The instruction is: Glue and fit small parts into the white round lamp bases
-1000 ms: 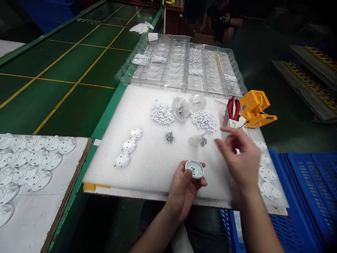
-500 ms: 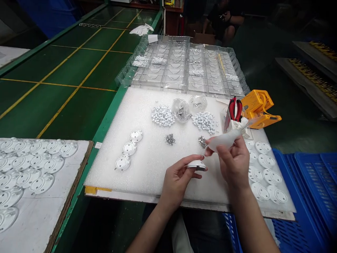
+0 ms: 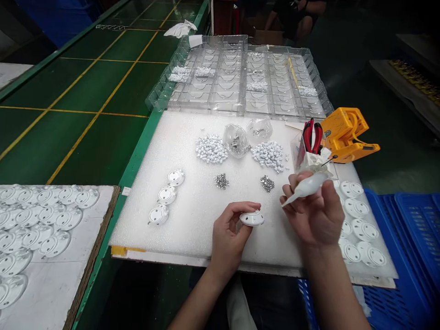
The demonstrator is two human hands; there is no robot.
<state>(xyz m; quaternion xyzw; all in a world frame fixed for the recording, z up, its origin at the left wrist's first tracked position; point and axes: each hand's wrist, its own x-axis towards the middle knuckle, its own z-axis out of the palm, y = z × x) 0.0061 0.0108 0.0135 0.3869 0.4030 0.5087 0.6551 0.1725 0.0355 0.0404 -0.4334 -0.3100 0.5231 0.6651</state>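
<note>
My left hand point(image 3: 228, 233) holds a round white plastic housing point(image 3: 252, 219) edge-on, fingers curled over its top. My right hand point(image 3: 318, 213) grips a white squeeze bottle point(image 3: 307, 186) with a thin pointed nozzle aimed down and left. Both hands are above a white foam sheet point(image 3: 192, 224). On the foam lie two small piles of silver screws point(image 3: 222, 181) point(image 3: 267, 183), two heaps of small white parts point(image 3: 211, 149) point(image 3: 268, 155), and a clear bag of metal pieces point(image 3: 235, 140). Three white housings point(image 3: 167, 195) stand in a row at the foam's left.
Behind the foam is a clear compartment tray point(image 3: 240, 78). At right stand red-handled pliers point(image 3: 312, 136) and an orange tool point(image 3: 345, 135). White housings on a board point(image 3: 51, 220) lie left, more sit at right point(image 3: 360, 229), above a blue crate point(image 3: 405, 256). A person point(image 3: 295, 11) sits far back.
My right hand has picked the white bottle up off the foam and lifted it. My left hand has turned the housing from face-up to edge-on.
</note>
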